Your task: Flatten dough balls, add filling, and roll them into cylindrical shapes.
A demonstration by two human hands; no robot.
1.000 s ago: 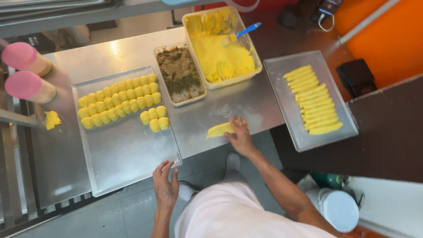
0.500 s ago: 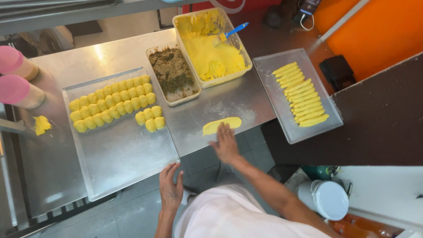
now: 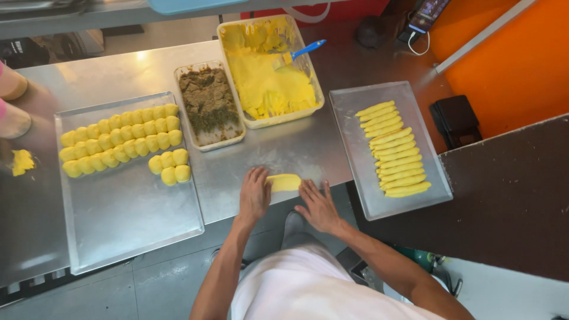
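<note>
Just below the middle of the frame, a flattened piece of yellow dough (image 3: 284,182) lies on the steel bench (image 3: 296,148), between the two hands. The left hand (image 3: 255,194) rests palm down with its fingers touching the dough's left edge; the right hand (image 3: 318,205) lies flat and spread against its right end. Both are open, neither clamped on anything. The dough looks soft, light and pliable, likely to dent or tear if pinched hard, so it is best taken gently by its long edges. Upper centre sits a clear tub of yellow paste (image 3: 269,77) with a blue-handled spatula (image 3: 302,50), and beside it a smaller tub of crumbly brown-green filling (image 3: 207,101). The left tray (image 3: 130,219) carries rows of round dough balls (image 3: 121,141); the right tray (image 3: 361,172) holds smooth finger-shaped rolls (image 3: 392,149).
</note>
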